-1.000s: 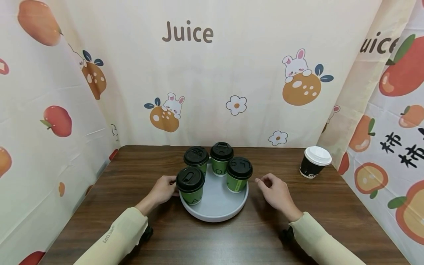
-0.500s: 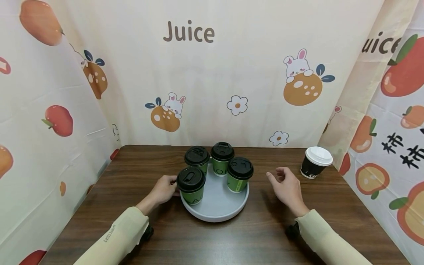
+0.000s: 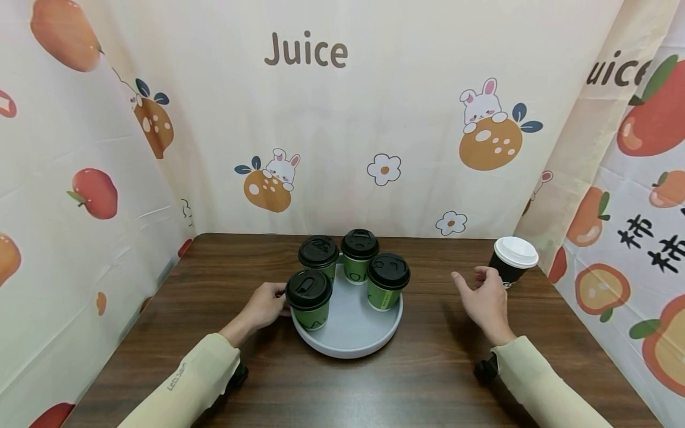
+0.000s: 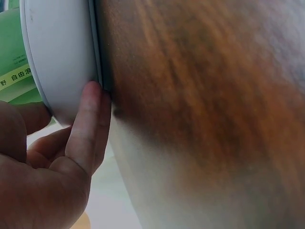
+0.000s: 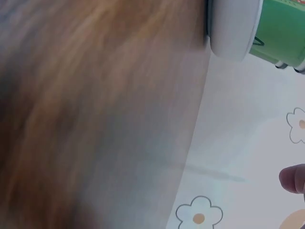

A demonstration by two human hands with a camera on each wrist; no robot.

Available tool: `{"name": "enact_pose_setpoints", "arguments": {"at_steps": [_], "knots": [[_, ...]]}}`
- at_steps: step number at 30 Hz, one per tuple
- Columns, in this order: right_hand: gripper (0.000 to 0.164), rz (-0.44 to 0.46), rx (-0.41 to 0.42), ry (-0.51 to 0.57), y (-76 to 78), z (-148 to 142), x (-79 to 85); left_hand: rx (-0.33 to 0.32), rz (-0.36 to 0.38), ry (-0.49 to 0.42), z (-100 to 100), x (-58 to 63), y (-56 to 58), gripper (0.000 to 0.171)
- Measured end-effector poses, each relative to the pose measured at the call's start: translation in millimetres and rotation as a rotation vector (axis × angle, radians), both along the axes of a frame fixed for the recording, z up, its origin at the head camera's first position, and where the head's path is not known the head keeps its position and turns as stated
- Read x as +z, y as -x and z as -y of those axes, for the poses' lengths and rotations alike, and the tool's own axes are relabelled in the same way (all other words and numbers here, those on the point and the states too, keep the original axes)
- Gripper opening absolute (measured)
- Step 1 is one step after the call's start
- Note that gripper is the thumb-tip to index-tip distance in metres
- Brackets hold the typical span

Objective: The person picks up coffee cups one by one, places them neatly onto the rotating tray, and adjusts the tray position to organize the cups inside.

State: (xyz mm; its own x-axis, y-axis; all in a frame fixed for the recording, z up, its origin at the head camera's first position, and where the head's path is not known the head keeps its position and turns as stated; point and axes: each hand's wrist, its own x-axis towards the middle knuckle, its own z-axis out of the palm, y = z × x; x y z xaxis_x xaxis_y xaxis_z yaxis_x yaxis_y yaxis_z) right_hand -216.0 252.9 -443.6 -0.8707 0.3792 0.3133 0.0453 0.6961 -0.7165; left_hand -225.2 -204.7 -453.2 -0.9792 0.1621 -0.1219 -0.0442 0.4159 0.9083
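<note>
A round light-grey tray (image 3: 348, 345) carries several green paper cups with black lids, such as the front-left cup (image 3: 308, 300) and the right cup (image 3: 387, 282). My left hand (image 3: 264, 306) holds the tray at its left edge; in the left wrist view the thumb meets the upper rim and the fingers (image 4: 86, 121) lie along the outer wall. My right hand (image 3: 486, 303) is off the table to the right, thumb and fingers apart, holding nothing. Just behind it stands a black paper cup (image 3: 511, 270) with a white lid, its lower left partly hidden by the fingers.
The brown wooden table (image 3: 374, 392) ends at a printed fabric backdrop (image 3: 332, 119), with more fabric along the left and right sides. Table surface lies between the tray and my right hand.
My right hand has moved right, away from the tray and up to the white-lidded cup, its thumb spreading from the fingers. Left hand, tray and cups keep their places.
</note>
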Motion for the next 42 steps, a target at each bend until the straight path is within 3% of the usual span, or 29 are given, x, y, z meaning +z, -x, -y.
{"name": "enact_pose_setpoints", "arguments": {"at_steps": [9,27,34,42], "knots": [[0.065,0.035,-0.098,0.056,-2.5,-18,3.8,-0.001,0.000,0.006,0,1.3,-0.6,0.030],[0.085,0.002,-0.266,0.167,-3.6,-42,0.7,-0.006,-0.004,0.005,0,2.4,-2.2,0.030],[0.104,0.076,-0.274,0.145,0.3,-52,3.8,-0.005,-0.004,0.000,0,2.7,-2.8,0.030],[0.110,0.105,-0.271,0.188,7.7,-64,3.7,-0.009,-0.008,-0.004,0,0.7,-1.6,0.031]]}}
